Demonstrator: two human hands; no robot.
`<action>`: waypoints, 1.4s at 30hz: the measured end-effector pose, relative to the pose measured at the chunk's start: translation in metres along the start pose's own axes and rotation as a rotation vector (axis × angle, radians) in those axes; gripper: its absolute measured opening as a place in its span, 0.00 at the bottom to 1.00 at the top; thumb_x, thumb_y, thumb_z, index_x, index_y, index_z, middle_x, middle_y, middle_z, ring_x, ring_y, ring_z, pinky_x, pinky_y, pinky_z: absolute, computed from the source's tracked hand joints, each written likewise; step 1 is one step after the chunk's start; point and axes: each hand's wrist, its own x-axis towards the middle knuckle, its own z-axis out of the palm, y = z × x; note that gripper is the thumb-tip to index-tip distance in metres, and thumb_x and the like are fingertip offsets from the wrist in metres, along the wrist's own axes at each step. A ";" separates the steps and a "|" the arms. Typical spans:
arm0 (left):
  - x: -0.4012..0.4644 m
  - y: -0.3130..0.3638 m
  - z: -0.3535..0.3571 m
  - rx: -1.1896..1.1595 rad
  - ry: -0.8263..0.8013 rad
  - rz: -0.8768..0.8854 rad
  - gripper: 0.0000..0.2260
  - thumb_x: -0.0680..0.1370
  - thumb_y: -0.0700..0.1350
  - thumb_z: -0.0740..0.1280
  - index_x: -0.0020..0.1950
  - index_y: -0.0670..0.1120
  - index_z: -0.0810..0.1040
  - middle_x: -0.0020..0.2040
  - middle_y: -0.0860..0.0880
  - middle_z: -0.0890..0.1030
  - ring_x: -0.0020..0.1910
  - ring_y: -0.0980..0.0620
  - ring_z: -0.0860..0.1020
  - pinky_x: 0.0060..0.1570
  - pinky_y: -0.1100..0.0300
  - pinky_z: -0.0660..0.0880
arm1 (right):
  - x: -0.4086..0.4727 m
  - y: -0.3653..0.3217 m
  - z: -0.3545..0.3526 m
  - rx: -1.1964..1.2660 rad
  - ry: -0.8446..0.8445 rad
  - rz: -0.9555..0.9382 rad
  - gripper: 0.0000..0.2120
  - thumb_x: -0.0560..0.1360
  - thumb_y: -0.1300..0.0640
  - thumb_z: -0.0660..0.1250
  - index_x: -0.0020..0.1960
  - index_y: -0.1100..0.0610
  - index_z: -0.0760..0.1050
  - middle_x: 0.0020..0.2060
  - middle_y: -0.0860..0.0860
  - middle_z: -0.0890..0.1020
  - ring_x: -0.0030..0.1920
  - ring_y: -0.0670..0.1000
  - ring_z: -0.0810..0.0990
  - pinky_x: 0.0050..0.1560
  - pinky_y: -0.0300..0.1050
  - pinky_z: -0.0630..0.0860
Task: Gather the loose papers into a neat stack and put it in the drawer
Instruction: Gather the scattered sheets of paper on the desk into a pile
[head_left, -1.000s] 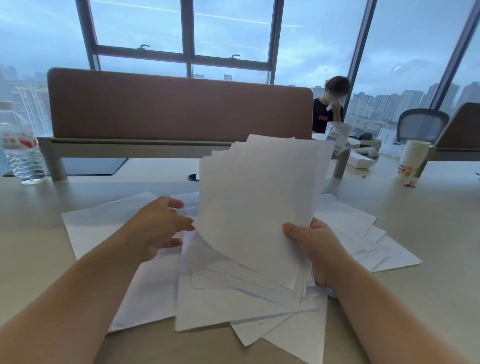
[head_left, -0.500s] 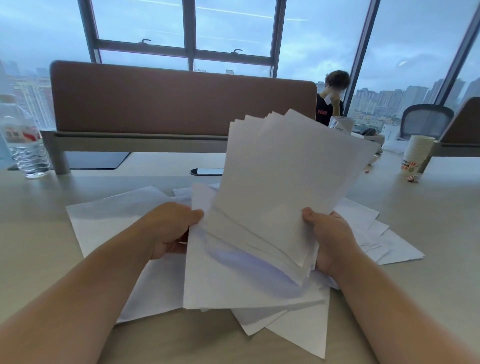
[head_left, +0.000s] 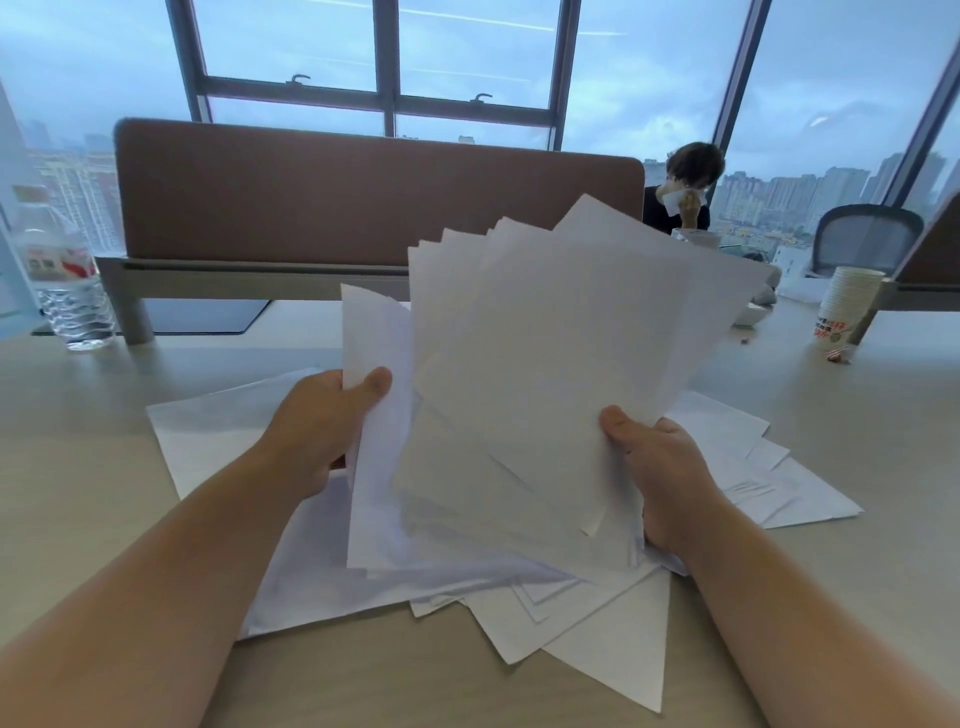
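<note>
A fanned bundle of white papers (head_left: 561, 364) is held up above the desk, tilted and uneven at its edges. My left hand (head_left: 327, 421) grips the bundle's left side, thumb on the front of a sheet. My right hand (head_left: 660, 467) grips its lower right side, thumb on top. More loose white sheets (head_left: 218, 431) lie spread on the beige desk (head_left: 78, 493) under and around my hands, some poking out at the front (head_left: 613, 639) and right (head_left: 779, 488). No drawer is in view.
A brown desk divider (head_left: 363, 202) stands across the back. A clear water bottle (head_left: 67, 280) is at the far left and a stack of paper cups (head_left: 847, 306) at the far right. A person (head_left: 685, 187) sits behind the divider, beside an office chair (head_left: 867, 239).
Both hands have lifted the bundle higher off the desk. My left hand went from resting on the sheets to gripping the bundle's left edge.
</note>
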 end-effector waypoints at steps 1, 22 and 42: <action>-0.003 0.001 0.002 0.017 -0.048 -0.057 0.14 0.82 0.58 0.69 0.54 0.47 0.83 0.49 0.44 0.88 0.45 0.42 0.86 0.41 0.52 0.81 | 0.000 0.000 0.001 -0.025 -0.016 -0.002 0.05 0.81 0.55 0.70 0.53 0.56 0.79 0.46 0.52 0.87 0.46 0.54 0.85 0.43 0.46 0.79; 0.005 -0.002 0.009 -0.307 0.048 0.170 0.12 0.81 0.37 0.67 0.57 0.53 0.83 0.54 0.49 0.88 0.52 0.45 0.86 0.52 0.47 0.83 | 0.016 0.024 -0.002 -0.270 -0.307 -0.107 0.12 0.81 0.63 0.69 0.63 0.56 0.78 0.54 0.55 0.88 0.54 0.59 0.87 0.53 0.57 0.84; -0.008 0.001 0.006 0.359 -0.163 0.216 0.17 0.84 0.60 0.62 0.52 0.49 0.83 0.50 0.52 0.86 0.53 0.47 0.83 0.59 0.50 0.76 | 0.009 0.010 -0.006 -0.108 -0.141 -0.147 0.12 0.81 0.65 0.66 0.56 0.51 0.82 0.50 0.53 0.89 0.49 0.56 0.88 0.53 0.55 0.84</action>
